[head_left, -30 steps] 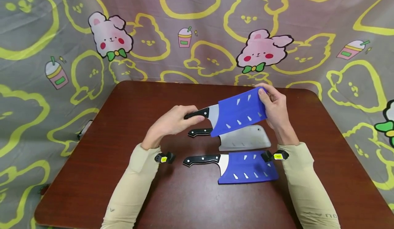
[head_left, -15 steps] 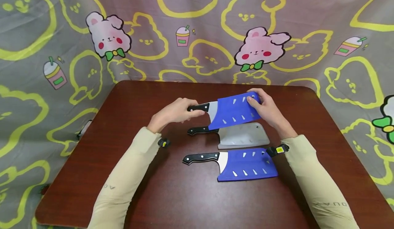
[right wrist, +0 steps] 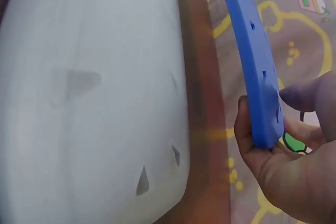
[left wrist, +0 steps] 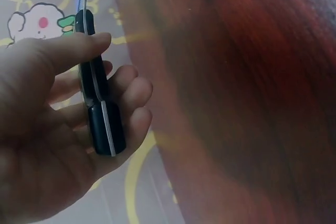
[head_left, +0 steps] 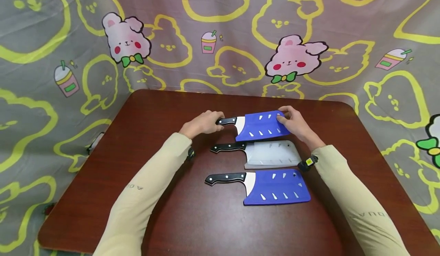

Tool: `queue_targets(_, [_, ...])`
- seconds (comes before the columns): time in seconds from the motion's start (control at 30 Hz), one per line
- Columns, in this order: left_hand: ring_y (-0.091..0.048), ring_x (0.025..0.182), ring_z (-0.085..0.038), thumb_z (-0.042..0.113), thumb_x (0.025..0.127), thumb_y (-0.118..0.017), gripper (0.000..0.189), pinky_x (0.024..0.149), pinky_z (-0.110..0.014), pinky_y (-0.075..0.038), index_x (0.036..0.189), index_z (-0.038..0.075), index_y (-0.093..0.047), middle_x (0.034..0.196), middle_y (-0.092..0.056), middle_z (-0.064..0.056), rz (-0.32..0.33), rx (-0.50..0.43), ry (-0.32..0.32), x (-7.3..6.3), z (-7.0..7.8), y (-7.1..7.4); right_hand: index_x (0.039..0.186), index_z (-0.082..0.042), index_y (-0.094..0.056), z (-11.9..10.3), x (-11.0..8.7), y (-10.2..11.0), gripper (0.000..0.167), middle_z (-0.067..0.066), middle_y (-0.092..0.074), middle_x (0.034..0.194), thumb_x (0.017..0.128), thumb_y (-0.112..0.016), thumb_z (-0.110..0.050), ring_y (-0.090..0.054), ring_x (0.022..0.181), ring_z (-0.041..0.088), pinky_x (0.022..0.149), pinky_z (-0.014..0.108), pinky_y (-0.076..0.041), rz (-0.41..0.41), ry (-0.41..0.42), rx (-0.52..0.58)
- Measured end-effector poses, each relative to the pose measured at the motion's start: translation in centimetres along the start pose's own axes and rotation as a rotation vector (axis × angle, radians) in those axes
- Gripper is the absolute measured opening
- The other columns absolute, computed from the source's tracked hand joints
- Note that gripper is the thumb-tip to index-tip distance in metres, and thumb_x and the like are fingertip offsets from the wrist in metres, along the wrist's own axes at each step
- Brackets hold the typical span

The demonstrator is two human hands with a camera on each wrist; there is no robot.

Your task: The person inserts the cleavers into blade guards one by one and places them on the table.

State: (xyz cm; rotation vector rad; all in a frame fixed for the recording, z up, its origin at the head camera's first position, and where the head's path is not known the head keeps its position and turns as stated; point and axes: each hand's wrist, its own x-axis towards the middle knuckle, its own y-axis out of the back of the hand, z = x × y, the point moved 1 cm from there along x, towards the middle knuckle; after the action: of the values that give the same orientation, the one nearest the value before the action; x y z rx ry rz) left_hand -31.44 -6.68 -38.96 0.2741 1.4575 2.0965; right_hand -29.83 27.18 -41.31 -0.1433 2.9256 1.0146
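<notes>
My left hand [head_left: 205, 123] holds a cleaver by its black riveted handle [head_left: 227, 121]; in the left wrist view the thumb and fingers curl round that handle [left wrist: 97, 85]. A blue slotted blade cover [head_left: 261, 126] sits over most of the blade, and a strip of bare metal shows near the handle. At the far right end of the cover, my right hand [head_left: 295, 124] pinches it between thumb and fingers, as the right wrist view shows. Just in front lies a second cleaver in a translucent white cover [head_left: 271, 154]. Whether the held cleaver touches the table is unclear.
Nearest me on the brown table [head_left: 220, 225] lies another cleaver in a blue cover [head_left: 280, 187], its handle to the left. All handles point left, roughly parallel. A patterned cloth [head_left: 237, 30] hangs behind and at both sides of the table.
Both hands have lowered the blue-covered cleaver toward the table behind the white-covered one, and it has become more level. The right hand's grip has shifted along the cover's end.
</notes>
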Motion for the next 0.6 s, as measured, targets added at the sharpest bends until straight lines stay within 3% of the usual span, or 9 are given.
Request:
queue_targets(0.23, [-0.057,0.088,-0.022,0.026,0.096,-0.064,0.030,0.080,-0.035,-0.047,0.120,0.010,-0.058,0.106,-0.064,-0.007,0.065,0.005,0.017,1.2,-0.2,-0.3,0.146,-0.006,-0.037,0.3,1.0,0.4,0.049,0.028,-0.042,0.140,0.103,-0.050,-0.025,-0.049,0.118,0.041,0.101,0.055,-0.044,-0.015,-0.022,0.044])
queue_targets(0.47, [-0.061,0.099,-0.024,0.022,0.100,-0.056,0.029,0.087,-0.039,-0.050,0.126,0.009,-0.056,0.119,-0.064,-0.010,0.133,0.040,0.059,1.4,0.0,0.0,0.148,-0.005,-0.032,0.3,1.2,1.6,0.049,0.028,-0.044,0.139,0.104,-0.048,-0.021,-0.049,0.124,0.043,0.105,0.056,-0.041,-0.049,-0.007,0.067])
queue_targets(0.6, [-0.061,0.095,-0.023,0.025,0.101,-0.053,0.027,0.084,-0.040,-0.050,0.124,0.011,-0.056,0.114,-0.064,-0.008,0.170,0.067,0.063,1.0,0.2,0.8,0.145,-0.004,-0.035,0.2,0.7,2.4,0.045,0.025,-0.045,0.138,0.104,-0.046,-0.021,-0.050,0.124,0.041,0.104,0.053,-0.044,-0.057,0.019,0.073])
